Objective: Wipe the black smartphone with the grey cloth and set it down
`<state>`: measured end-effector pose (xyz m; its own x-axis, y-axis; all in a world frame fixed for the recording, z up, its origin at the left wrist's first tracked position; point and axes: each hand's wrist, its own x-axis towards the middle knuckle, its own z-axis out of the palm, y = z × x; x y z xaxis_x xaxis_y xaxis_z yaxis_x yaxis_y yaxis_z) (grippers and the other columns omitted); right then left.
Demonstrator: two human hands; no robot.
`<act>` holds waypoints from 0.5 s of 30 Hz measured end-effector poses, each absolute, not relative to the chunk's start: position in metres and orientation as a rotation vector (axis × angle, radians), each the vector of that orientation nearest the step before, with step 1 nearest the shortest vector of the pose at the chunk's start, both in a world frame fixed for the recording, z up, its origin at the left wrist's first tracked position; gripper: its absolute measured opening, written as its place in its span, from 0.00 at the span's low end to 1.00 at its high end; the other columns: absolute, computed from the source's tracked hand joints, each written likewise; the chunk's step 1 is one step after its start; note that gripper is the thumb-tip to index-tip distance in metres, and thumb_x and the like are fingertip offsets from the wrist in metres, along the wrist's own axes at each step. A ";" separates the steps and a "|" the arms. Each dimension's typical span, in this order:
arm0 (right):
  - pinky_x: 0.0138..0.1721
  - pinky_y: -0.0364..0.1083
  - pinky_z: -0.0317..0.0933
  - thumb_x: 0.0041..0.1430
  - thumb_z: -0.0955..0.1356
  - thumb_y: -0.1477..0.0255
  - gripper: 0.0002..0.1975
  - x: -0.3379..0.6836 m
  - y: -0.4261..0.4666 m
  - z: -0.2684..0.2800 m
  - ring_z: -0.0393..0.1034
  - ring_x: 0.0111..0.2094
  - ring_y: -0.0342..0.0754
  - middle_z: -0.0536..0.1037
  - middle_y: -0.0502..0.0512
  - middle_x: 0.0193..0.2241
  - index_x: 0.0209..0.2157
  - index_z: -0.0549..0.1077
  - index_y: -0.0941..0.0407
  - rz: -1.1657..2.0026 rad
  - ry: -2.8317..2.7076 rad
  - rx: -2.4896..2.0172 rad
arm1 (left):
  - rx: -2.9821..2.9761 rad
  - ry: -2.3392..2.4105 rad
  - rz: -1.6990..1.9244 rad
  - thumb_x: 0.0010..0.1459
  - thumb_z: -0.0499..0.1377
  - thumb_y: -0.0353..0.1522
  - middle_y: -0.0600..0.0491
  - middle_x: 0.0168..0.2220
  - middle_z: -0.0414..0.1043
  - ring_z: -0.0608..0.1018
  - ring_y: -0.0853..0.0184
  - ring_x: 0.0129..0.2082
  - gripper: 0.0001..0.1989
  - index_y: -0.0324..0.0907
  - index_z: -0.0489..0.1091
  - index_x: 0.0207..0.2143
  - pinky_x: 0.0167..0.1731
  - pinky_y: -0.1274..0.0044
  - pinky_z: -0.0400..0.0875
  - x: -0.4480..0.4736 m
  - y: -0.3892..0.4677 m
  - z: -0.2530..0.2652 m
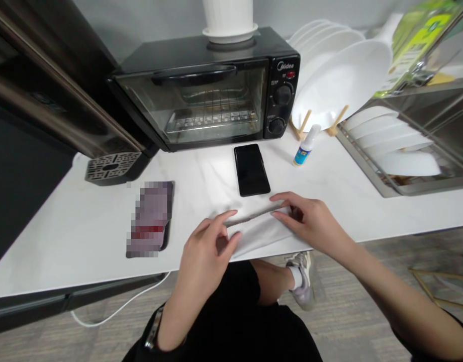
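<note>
A white marble-look counter (84, 236) fills the middle of the frame. On it: a black toaster oven (208, 95) at top centre, a dark phone (251, 169), a second phone (150, 219) (blurred), a small spray bottle (304, 147), a white cloth (259, 231) at the front edge.

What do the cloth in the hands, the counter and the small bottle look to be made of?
Cloth: soft white fabric, folding limply between left hand and right hand; probably microfibre. Counter: smooth white surface with faint grey veins; marble or imitation. Bottle: white plastic, blue label, apparently a spray top.
</note>
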<state>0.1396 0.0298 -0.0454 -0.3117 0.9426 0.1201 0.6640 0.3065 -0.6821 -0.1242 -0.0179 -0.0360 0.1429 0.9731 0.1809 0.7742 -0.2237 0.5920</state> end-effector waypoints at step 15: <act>0.55 0.54 0.74 0.70 0.68 0.70 0.15 0.149 -0.003 -0.040 0.77 0.55 0.53 0.80 0.59 0.56 0.57 0.74 0.54 0.100 -2.273 -1.073 | 2.697 1.412 0.736 0.70 0.58 0.34 0.45 0.66 0.68 0.73 0.57 0.64 0.23 0.46 0.65 0.66 0.64 0.64 0.67 -0.129 -0.030 -0.032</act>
<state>0.1485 -0.0028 -0.0396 -0.4809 0.7210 0.4989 0.6743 0.6678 -0.3151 -0.1291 -0.0299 -0.0324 0.4830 0.7787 0.4005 0.7741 -0.5934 0.2203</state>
